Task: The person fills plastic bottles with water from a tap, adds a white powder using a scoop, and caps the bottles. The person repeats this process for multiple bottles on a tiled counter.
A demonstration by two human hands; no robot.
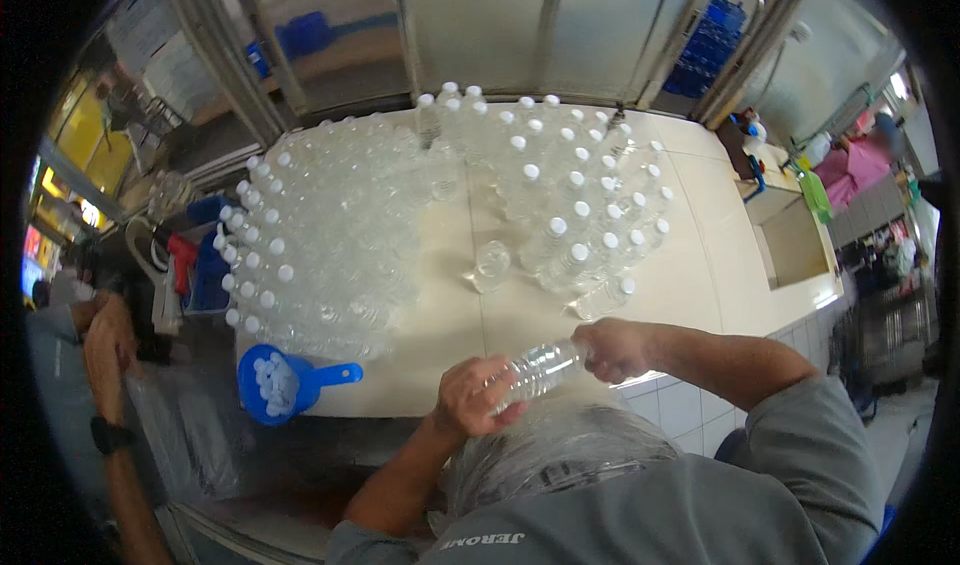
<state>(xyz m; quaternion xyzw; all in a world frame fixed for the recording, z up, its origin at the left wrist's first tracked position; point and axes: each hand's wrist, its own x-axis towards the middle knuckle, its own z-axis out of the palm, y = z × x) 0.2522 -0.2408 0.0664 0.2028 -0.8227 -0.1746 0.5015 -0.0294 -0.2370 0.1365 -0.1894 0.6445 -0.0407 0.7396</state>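
Observation:
My left hand (480, 396) grips the body of a clear plastic bottle (544, 370), held tilted over the near edge of the pale table (442, 385). At the bottle's upper end, my right hand (619, 349) closes its fingers around the neck, so any cap there is hidden. A clear bottle without a visible cap (493, 261) stands just beyond my hands. To its right are many white-capped bottles (577, 254); one of them (606, 297) leans or lies at the near side. A blue plastic scoop (322, 376) holding white caps (276, 385) sits at the table's near left.
Densely packed clear bottles (337, 227) cover the table's left half, with white-capped ones along the far left. Plastic film (555, 445) bulges below my hands. Another person's arm (109, 362) is at left. Glass panels (480, 25) rise behind the table; a box-like compartment (795, 242) is at right.

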